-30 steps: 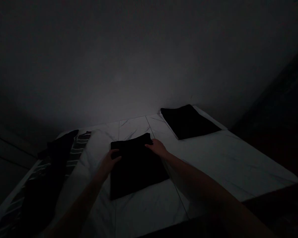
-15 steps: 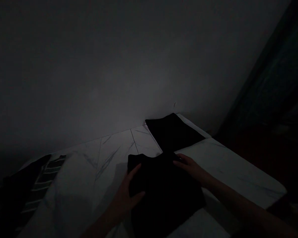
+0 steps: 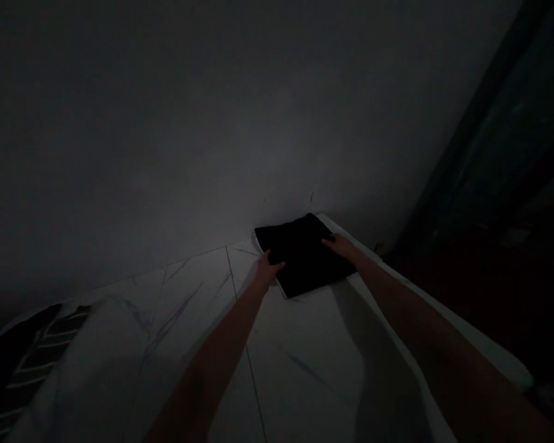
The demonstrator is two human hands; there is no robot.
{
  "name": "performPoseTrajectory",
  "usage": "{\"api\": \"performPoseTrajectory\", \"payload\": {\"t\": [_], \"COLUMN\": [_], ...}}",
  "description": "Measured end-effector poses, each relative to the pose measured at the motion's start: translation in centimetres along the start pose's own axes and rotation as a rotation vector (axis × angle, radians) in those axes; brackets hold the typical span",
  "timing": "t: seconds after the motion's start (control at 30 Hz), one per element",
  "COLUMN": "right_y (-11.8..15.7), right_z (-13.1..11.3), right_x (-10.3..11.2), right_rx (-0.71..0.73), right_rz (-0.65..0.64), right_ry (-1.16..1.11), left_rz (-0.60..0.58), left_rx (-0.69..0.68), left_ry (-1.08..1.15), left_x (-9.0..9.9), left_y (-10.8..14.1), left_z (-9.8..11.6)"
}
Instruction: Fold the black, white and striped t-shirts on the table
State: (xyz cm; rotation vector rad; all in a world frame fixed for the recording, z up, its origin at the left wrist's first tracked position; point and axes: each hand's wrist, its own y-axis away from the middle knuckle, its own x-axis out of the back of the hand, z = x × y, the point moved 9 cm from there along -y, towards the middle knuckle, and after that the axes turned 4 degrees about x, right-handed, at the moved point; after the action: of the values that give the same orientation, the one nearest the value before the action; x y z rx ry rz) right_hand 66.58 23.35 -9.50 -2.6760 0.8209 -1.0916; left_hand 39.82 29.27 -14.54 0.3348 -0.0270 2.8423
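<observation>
Well, the light in this room is poor, but the person's two bare hands show up clearly enough, reaching toward the upper middle of the frame. A folded black cloth [image 3: 301, 253] lies there, flat on a white marble-patterned slab [image 3: 305, 369], close to the far edge where the slab meets a grey wall [image 3: 212, 123]. Its folds are lost in the darkness, so I can't say how many layers it has.

The left hand [image 3: 268, 271] sits at the near left edge of the cloth, its fingers [image 3: 276, 266] lying over the edge. The right hand [image 3: 340, 246] rests on the right side, its fingers [image 3: 327, 242] spread on top of the black fabric. Neither hand is pinching anything that I can see; both look open and pressed lightly down, with the cloth between them.

Down at the lower left of the frame, a dark striped garment [image 3: 37, 363] with pale bands lies along the slab's edge, well apart from both hands. Toward the right, everything fades into deep shadow.
</observation>
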Motion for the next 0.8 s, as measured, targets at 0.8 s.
{"api": "performPoseTrajectory", "payload": {"t": [0.8], "right_y": [5.5], "right_z": [-3.5], "right_x": [-3.2], "right_rx": [0.283], "right_rz": [-0.011], "right_ry": [0.652], "left_rz": [0.107], "left_rx": [-0.352], "left_ry": [-0.893], "left_x": [-5.6], "left_y": [9.0], "left_z": [5.4]}}
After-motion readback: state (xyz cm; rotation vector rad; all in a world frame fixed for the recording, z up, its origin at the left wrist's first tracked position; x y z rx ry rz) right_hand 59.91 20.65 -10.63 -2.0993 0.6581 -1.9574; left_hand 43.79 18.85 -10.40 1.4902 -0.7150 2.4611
